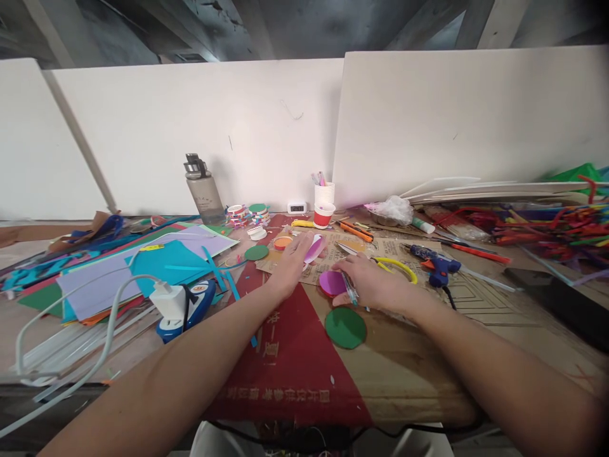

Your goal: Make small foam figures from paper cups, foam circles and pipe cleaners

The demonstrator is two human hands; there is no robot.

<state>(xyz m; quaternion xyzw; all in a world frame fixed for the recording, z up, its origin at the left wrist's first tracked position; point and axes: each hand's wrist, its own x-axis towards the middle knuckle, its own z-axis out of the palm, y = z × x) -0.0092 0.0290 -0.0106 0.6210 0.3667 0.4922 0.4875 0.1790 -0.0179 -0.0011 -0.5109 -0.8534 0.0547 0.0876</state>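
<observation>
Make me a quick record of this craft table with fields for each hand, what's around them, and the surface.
left hand: flat on the table, fingers beside a pale pink paper piece
right hand: on a magenta paper disc, holding a thin tool, type unclear
nearby: green paper disc, blue glue gun, yellow-handled scissors
left side: stacked coloured paper sheets, water bottle
surface: cardboard-covered table

From my seat I see a grey water bottle (204,190) far left on the counter (419,362), a blue glue gun (435,265) at right, pipe cleaners (547,225) far right, coloured paper sheets (143,266) left, and a red-and-white cup (324,214) by the white wall.
</observation>
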